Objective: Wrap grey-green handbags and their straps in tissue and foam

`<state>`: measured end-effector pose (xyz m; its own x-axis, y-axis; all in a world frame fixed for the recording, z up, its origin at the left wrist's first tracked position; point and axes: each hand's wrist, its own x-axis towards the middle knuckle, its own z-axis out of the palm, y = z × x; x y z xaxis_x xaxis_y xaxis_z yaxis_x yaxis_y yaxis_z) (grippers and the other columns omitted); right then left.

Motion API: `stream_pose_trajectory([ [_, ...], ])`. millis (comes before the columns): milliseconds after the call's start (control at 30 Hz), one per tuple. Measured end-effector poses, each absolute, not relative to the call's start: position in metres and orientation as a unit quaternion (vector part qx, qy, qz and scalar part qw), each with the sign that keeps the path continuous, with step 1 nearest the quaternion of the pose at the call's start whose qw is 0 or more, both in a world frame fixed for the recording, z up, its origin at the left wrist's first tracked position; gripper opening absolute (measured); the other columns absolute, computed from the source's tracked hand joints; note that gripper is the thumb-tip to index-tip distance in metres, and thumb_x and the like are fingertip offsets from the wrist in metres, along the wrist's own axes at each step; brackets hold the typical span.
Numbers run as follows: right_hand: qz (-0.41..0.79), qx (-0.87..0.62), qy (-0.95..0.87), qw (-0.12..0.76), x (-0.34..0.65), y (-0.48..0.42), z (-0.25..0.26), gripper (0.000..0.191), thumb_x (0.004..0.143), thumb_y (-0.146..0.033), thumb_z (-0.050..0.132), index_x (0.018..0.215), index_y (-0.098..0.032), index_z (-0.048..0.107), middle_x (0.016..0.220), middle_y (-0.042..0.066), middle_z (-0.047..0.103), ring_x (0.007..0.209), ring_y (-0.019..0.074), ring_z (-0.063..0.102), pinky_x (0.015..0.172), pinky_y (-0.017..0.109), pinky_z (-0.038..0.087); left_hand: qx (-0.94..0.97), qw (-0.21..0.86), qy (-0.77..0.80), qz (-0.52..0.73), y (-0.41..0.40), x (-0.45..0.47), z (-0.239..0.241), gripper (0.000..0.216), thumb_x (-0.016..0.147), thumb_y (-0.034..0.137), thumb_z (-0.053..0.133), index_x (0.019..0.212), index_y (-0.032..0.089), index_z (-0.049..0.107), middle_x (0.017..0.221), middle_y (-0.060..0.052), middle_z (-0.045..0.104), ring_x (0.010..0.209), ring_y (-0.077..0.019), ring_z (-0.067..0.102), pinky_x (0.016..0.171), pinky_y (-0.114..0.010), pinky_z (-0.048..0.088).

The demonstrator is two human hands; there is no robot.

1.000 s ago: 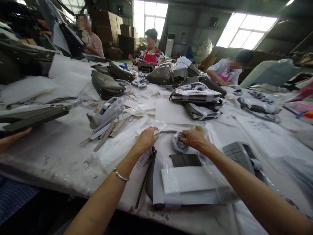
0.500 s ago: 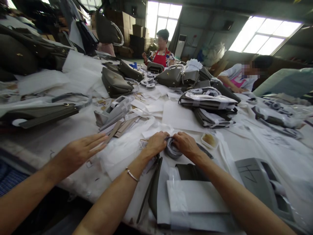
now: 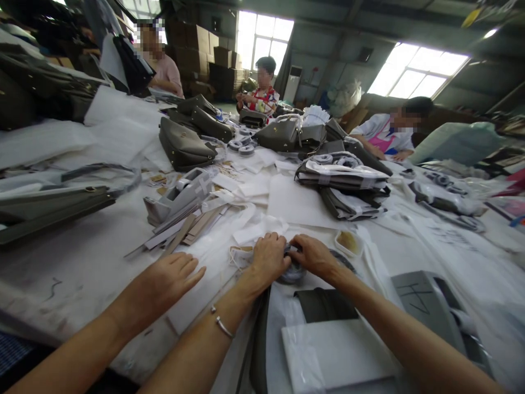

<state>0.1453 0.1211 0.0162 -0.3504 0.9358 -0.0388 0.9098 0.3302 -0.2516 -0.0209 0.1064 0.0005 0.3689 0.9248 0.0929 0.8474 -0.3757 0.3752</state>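
Note:
My left hand [image 3: 268,256], with a thin bracelet at the wrist, is closed on a small coiled grey strap roll [image 3: 292,272] on the white-covered table [image 3: 82,257]. My right hand [image 3: 312,255] pinches the same roll from the other side. The two hands nearly touch over it, and most of the roll is hidden by the fingers. Just in front of me lie a dark olive bag piece [image 3: 326,304] and a white sheet in clear plastic [image 3: 340,353].
A co-worker's hand [image 3: 166,280] lies flat on the table to my left. A grey tape dispenser [image 3: 180,191] and card strips sit farther left, another dispenser [image 3: 430,306] at my right, a small dish [image 3: 348,241] beyond. Olive handbags [image 3: 184,145] and seated workers fill the far side.
The co-worker's hand has come in from the left and now rests flat nearer my left hand. My hands have closed tighter together on the strap roll.

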Motion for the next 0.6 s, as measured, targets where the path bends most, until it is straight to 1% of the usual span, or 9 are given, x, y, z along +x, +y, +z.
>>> stream_pose_trajectory([
  [100, 0.212, -0.564, -0.796, 0.068, 0.158, 0.128, 0.019, 0.022, 0.080, -0.030, 0.064, 0.096, -0.017, 0.072, 0.090, 0.005, 0.072, 0.085, 0.0208, 0.064, 0.077, 0.029, 0.045, 0.828, 0.143, 0.525, 0.139, 0.105, -0.015, 0.002, 0.027, 0.083, 0.026, 0.062, 0.109, 0.017, 0.062, 0.113, -0.012, 0.062, 0.110, -0.0279, 0.056, 0.092, -0.040, 0.047],
  [167, 0.291, -0.559, -0.774, 0.058, 0.168, 0.139, 0.023, 0.023, 0.083, -0.033, 0.060, 0.091, -0.017, 0.074, 0.084, 0.003, 0.073, 0.080, 0.0203, 0.065, 0.072, 0.028, 0.046, 0.831, 0.144, 0.520, 0.134, 0.106, -0.014, 0.001, 0.022, 0.086, 0.023, 0.058, 0.107, 0.017, 0.062, 0.110, -0.011, 0.063, 0.108, -0.0274, 0.057, 0.091, -0.040, 0.047],
  [200, 0.303, -0.566, -0.765, 0.055, 0.173, 0.146, 0.024, 0.025, 0.085, -0.033, 0.057, 0.090, -0.017, 0.075, 0.083, 0.003, 0.074, 0.079, 0.0202, 0.066, 0.070, 0.028, 0.047, 0.833, 0.142, 0.518, 0.133, 0.106, -0.013, 0.001, 0.020, 0.086, 0.021, 0.057, 0.105, 0.018, 0.062, 0.108, -0.011, 0.063, 0.107, -0.0269, 0.058, 0.090, -0.040, 0.047],
  [300, 0.200, -0.607, -0.767, 0.051, 0.177, 0.168, 0.025, 0.028, 0.087, -0.027, 0.053, 0.100, -0.018, 0.076, 0.095, 0.006, 0.075, 0.088, 0.0205, 0.067, 0.079, 0.028, 0.047, 0.836, 0.138, 0.513, 0.134, 0.107, -0.013, -0.002, 0.018, 0.087, 0.017, 0.054, 0.102, 0.020, 0.063, 0.105, -0.010, 0.063, 0.104, -0.0258, 0.059, 0.088, -0.039, 0.048],
  [367, 0.132, -0.600, -0.789, 0.008, 0.171, 0.181, 0.026, 0.030, 0.085, -0.022, 0.055, 0.108, -0.020, 0.074, 0.106, 0.008, 0.073, 0.094, 0.0195, 0.066, 0.085, 0.028, 0.046, 0.838, 0.140, 0.508, 0.141, 0.108, -0.013, -0.004, 0.020, 0.086, 0.016, 0.054, 0.103, 0.021, 0.064, 0.105, -0.011, 0.063, 0.104, -0.0264, 0.059, 0.086, -0.039, 0.049],
  [400, 0.114, -0.589, -0.799, -0.028, 0.166, 0.186, 0.028, 0.030, 0.083, -0.020, 0.057, 0.107, -0.021, 0.074, 0.107, 0.008, 0.072, 0.094, 0.0193, 0.066, 0.085, 0.027, 0.046, 0.838, 0.142, 0.506, 0.145, 0.108, -0.013, -0.005, 0.021, 0.085, 0.016, 0.054, 0.103, 0.021, 0.064, 0.105, -0.011, 0.063, 0.104, -0.0270, 0.059, 0.085, -0.040, 0.049],
  [500, 0.082, -0.570, -0.808, -0.123, 0.141, 0.199, 0.042, 0.020, 0.077, -0.017, 0.062, 0.089, -0.020, 0.078, 0.090, 0.010, 0.074, 0.082, 0.0221, 0.068, 0.075, 0.030, 0.046, 0.837, 0.149, 0.501, 0.162, 0.109, -0.013, -0.008, 0.022, 0.084, 0.017, 0.054, 0.103, 0.020, 0.065, 0.103, -0.012, 0.063, 0.102, -0.0284, 0.059, 0.084, -0.042, 0.050],
  [567, 0.056, -0.569, -0.810, -0.128, 0.115, 0.205, 0.056, 0.019, 0.080, -0.019, 0.059, 0.083, -0.019, 0.078, 0.082, 0.013, 0.073, 0.078, 0.0249, 0.068, 0.070, 0.032, 0.045, 0.835, 0.157, 0.499, 0.169, 0.109, -0.012, -0.011, 0.023, 0.083, 0.018, 0.054, 0.103, 0.020, 0.065, 0.103, -0.013, 0.063, 0.101, -0.0287, 0.059, 0.084, -0.042, 0.051],
  [600, 0.044, -0.559, -0.821, -0.111, 0.098, 0.207, 0.062, 0.021, 0.083, -0.021, 0.057, 0.086, -0.019, 0.077, 0.084, 0.013, 0.074, 0.080, 0.0253, 0.068, 0.070, 0.032, 0.045, 0.834, 0.161, 0.499, 0.172, 0.109, -0.012, -0.012, 0.024, 0.082, 0.019, 0.054, 0.103, 0.019, 0.065, 0.103, -0.014, 0.063, 0.101, -0.0291, 0.060, 0.084, -0.043, 0.051],
])
